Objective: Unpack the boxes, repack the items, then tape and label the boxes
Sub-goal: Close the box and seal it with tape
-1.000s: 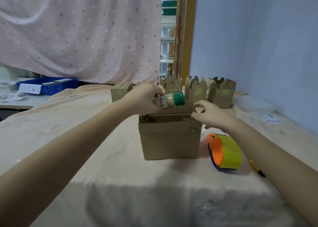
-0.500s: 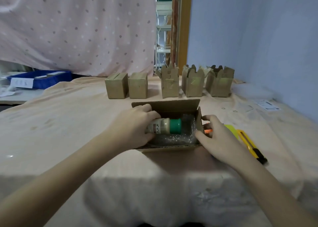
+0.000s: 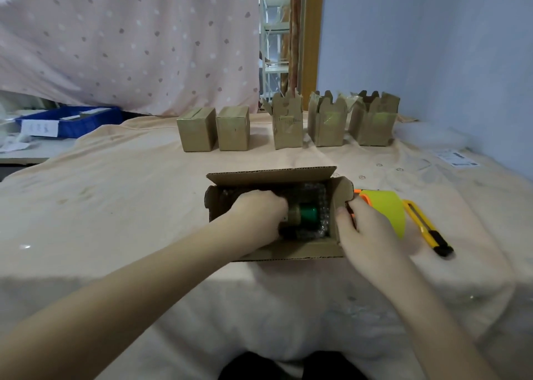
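A green-capped bottle (image 3: 302, 216) is gripped by the left hand (image 3: 259, 216) inside the open box (image 3: 291, 251), upon bubble wrap (image 3: 320, 204). The box's right wall is grasped by the right hand (image 3: 366, 229). A tape roll (image 3: 385, 209) and a knife (image 3: 427, 227) are seen on the surface (image 3: 129, 192) just beside it.

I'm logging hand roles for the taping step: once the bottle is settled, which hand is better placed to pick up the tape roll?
Probably the right hand. It rests at the open box's right wall, right next to the tape roll. The left hand is inside the box on the bottle.
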`<state>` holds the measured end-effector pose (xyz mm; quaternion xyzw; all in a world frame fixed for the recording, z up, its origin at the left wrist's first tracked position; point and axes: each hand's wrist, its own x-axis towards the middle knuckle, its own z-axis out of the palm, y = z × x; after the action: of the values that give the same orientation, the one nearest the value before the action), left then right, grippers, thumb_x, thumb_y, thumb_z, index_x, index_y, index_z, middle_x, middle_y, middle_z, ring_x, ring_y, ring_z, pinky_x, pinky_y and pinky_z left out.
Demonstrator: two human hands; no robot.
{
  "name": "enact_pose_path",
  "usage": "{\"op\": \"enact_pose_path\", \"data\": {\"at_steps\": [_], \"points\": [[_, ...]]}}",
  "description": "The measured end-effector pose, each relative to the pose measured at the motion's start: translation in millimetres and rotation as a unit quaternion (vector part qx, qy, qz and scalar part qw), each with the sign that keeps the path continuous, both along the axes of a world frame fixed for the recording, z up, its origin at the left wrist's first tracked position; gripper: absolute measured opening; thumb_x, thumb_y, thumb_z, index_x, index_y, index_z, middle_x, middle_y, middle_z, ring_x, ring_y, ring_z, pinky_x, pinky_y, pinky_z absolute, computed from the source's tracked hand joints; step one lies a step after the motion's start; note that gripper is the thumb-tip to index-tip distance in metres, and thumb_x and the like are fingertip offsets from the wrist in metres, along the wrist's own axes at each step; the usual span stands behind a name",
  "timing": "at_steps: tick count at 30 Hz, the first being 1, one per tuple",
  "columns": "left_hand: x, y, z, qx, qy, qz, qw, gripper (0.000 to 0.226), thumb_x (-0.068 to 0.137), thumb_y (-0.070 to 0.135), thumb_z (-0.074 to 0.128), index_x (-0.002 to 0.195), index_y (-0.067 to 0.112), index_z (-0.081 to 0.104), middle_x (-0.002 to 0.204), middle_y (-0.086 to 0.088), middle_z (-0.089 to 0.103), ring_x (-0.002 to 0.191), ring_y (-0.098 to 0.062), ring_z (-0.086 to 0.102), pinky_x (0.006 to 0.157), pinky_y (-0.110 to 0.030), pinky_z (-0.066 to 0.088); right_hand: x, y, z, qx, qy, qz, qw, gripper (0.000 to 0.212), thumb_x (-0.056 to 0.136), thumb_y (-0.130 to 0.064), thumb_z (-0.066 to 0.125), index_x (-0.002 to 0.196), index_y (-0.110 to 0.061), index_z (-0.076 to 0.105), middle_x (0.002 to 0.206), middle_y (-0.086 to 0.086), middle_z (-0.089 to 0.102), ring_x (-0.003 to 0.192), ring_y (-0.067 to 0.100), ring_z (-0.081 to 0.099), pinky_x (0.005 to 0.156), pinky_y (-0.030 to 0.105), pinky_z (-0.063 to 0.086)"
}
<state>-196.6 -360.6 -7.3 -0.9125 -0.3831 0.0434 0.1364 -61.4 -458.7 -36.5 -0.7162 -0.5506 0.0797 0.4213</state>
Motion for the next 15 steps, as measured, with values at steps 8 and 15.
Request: {"op": "enact_pose_path", "data": {"at_steps": [8, 15], "points": [[16.7, 21.4, -8.8, -0.004, 0.045, 0.036, 0.998, 0.028, 0.091, 0.006, 0.051, 0.119, 0.006, 0.056, 0.120, -0.013, 0.058, 0.109, -0.032, 0.057, 0.086, -0.037, 0.049, -0.3, 1.4, 0.1, -0.015, -0.018, -0.015, 1.000, 0.033, 0.100, -0.015, 0.037, 0.067, -0.016, 0.033, 0.059, 0.002, 0.038, 0.057, 0.022, 0.037, 0.055, 0.038, 0.017], [15.6, 25.6, -16.0, 0.024, 0.046, 0.037, 0.998, 0.027, 0.091, 0.005, 0.051, 0.117, 0.006, 0.057, 0.120, -0.012, 0.058, 0.109, -0.032, 0.057, 0.084, -0.037, 0.048, 0.4, 3.5, 0.9, -0.015, -0.029, -0.016, 0.999, 0.035, 0.100, -0.015, 0.038, 0.066, -0.015, 0.032, 0.057, 0.003, 0.037, 0.052, 0.019, 0.036, 0.049, 0.030, 0.023]]}}
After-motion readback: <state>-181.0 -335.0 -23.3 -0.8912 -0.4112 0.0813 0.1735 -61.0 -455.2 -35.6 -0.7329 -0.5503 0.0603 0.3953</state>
